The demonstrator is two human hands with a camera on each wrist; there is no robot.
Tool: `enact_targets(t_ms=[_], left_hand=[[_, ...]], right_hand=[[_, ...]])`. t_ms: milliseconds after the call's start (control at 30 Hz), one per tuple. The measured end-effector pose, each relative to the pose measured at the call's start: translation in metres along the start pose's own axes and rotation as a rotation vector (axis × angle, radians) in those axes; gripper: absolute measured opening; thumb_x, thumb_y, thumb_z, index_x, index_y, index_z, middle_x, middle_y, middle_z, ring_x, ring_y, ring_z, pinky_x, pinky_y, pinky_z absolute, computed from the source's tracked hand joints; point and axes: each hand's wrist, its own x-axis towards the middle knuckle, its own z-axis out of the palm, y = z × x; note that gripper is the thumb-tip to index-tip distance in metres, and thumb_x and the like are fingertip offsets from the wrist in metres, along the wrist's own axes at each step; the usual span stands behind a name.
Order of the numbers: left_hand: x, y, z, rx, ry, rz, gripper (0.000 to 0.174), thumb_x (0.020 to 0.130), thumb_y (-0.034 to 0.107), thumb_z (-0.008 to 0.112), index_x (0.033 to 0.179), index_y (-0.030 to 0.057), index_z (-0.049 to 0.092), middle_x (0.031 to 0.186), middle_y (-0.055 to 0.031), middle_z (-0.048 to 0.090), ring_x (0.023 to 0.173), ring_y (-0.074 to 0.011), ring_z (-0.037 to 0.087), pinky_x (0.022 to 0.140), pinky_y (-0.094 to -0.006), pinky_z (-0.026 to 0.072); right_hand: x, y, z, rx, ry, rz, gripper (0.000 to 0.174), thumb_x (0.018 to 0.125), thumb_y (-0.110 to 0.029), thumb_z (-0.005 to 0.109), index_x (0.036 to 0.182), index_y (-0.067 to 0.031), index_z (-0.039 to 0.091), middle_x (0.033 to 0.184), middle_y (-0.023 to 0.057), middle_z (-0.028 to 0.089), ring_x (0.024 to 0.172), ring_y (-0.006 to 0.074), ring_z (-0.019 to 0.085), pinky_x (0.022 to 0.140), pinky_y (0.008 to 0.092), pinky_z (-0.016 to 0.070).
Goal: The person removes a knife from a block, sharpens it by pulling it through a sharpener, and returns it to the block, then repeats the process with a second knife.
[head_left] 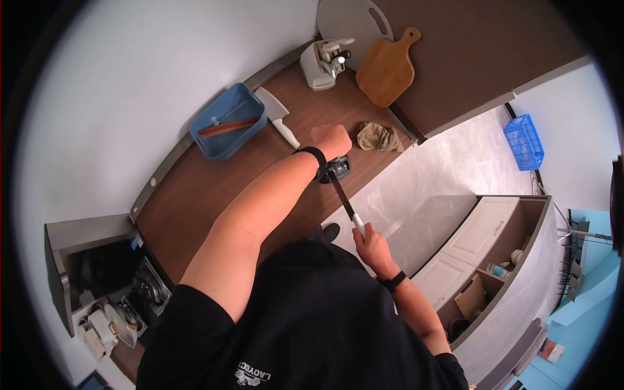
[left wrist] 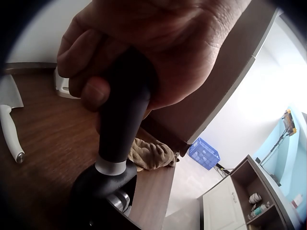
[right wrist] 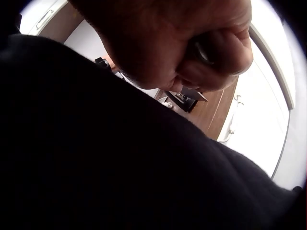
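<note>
My left hand (head_left: 332, 140) grips the black upright handle of a knife sharpener (left wrist: 123, 127) standing on the brown counter. Metal wheels show in the sharpener's slot in the left wrist view. My right hand (head_left: 373, 248) holds the white handle of a kitchen knife (head_left: 341, 197). The knife's narrow blade points up and left, its far end at the sharpener. In the right wrist view the right hand (right wrist: 192, 52) is curled round the handle, and only a bit of blade shows below it. A cleaver (head_left: 272, 105) with a white handle lies left of the left hand.
A blue bin (head_left: 218, 144) with chopsticks stands by the wall. Behind are a white utensil holder (head_left: 318, 68) and a wooden cutting board (head_left: 385, 73). A crumpled brown cloth (head_left: 379, 137) lies near the counter's right edge. A blue crate (head_left: 524, 143) stands on the floor beyond.
</note>
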Motion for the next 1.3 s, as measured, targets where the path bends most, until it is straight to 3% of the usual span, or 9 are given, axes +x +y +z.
enact_targets(t_ms=[300,567,867,1167,1300], left_hand=[[-0.005,0.001,0.003,0.026,0.032,-0.007,0.025,0.079,0.02,0.054,0.092,0.0084,0.072,0.097,-0.0151,0.069,0.095,-0.0298,0.066,0.074,-0.0409,0.0512],[-0.014,0.002,-0.002,0.044,-0.011,0.072,0.026,0.08,0.021,0.054,0.092,0.0083,0.072,0.097,-0.0159,0.069,0.093,-0.0307,0.066,0.074,-0.0416,0.0511],[-0.002,0.001,0.001,0.016,0.0,-0.008,0.028,0.079,0.021,0.052,0.095,0.0078,0.072,0.1,-0.0161,0.069,0.096,-0.0315,0.065,0.075,-0.0422,0.0505],[-0.007,0.003,0.004,0.027,0.04,0.023,0.026,0.079,0.02,0.054,0.094,0.0088,0.072,0.1,-0.0149,0.069,0.097,-0.0299,0.066,0.076,-0.0397,0.0509],[-0.011,0.006,0.006,0.016,0.015,-0.007,0.025,0.079,0.021,0.054,0.093,0.0094,0.072,0.098,-0.0141,0.069,0.095,-0.0294,0.066,0.075,-0.0396,0.0509]], right_hand=[[0.108,-0.037,0.045,-0.01,0.112,-0.065,0.033,0.087,-0.027,0.054,0.088,0.0054,0.047,0.07,0.0313,0.06,0.067,0.0484,0.06,0.062,0.0543,0.0496],[0.061,-0.009,0.036,0.028,0.106,-0.081,0.032,0.087,-0.027,0.056,0.086,0.0035,0.047,0.068,0.0306,0.059,0.066,0.0485,0.059,0.06,0.0546,0.0479],[-0.002,0.001,-0.007,0.025,-0.012,-0.004,0.033,0.088,-0.027,0.057,0.083,0.0033,0.046,0.066,0.0307,0.058,0.065,0.0487,0.058,0.059,0.0544,0.0466],[0.103,-0.04,0.037,-0.028,0.082,-0.04,0.035,0.088,-0.03,0.053,0.09,0.0047,0.048,0.073,0.0316,0.061,0.07,0.0479,0.061,0.062,0.0537,0.0503],[0.101,-0.029,0.036,-0.066,0.058,-0.035,0.036,0.087,-0.031,0.053,0.091,0.0046,0.049,0.075,0.0313,0.061,0.072,0.0479,0.061,0.065,0.0538,0.0501]])
